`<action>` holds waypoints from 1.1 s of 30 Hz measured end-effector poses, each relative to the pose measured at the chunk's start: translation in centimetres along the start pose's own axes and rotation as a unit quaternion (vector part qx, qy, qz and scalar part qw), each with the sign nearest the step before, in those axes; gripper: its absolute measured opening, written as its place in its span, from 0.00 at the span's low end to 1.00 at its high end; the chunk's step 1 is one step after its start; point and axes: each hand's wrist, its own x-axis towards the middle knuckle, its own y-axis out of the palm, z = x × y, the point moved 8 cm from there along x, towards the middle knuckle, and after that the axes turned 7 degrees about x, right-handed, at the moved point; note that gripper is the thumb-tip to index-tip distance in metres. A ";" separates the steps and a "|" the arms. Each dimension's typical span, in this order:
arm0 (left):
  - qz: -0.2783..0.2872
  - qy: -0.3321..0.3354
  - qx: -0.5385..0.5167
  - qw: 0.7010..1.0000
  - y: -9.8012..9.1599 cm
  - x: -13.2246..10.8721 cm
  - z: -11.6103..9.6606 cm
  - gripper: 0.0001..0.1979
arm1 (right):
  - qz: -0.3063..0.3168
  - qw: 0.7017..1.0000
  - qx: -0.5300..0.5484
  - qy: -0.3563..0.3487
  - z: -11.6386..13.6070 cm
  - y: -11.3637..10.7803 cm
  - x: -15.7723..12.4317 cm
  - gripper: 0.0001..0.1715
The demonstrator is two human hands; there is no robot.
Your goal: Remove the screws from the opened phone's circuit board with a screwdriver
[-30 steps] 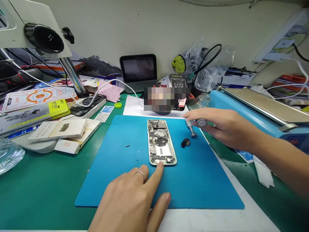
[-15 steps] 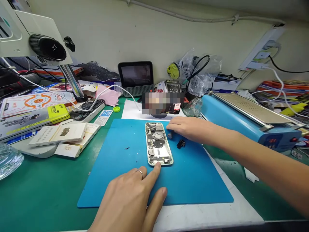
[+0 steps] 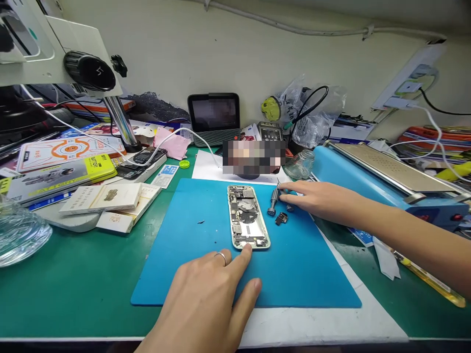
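Note:
An opened phone [image 3: 246,214] with bare circuit boards lies lengthwise on a blue work mat [image 3: 191,260]. My left hand [image 3: 206,299], a ring on one finger, rests flat on the mat with a fingertip against the phone's near end. My right hand [image 3: 318,198] reaches in from the right and its fingers touch a small silver screwdriver [image 3: 273,201] lying just right of the phone. A small black part [image 3: 281,218] sits on the mat beside the screwdriver, and a tiny dark speck [image 3: 200,222] lies left of the phone.
A blue heating machine [image 3: 386,184] stands at the right. A small glass jar [image 3: 300,165], a dark screen [image 3: 214,115] and plastic bags [image 3: 312,117] line the back. A microscope stand [image 3: 117,115], boxes [image 3: 110,198] and a glass ashtray [image 3: 18,233] crowd the left.
My right hand moved from the phone's upper right side a little to the right, and the silver screwdriver now lies exposed on the mat at its fingertips. My left hand stayed put.

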 end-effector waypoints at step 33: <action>-0.190 0.045 -0.015 0.981 0.6 -0.1 0.1 0.17 | -0.387 0.736 0.554 0.047 10.0 -3.5 4.3 0.27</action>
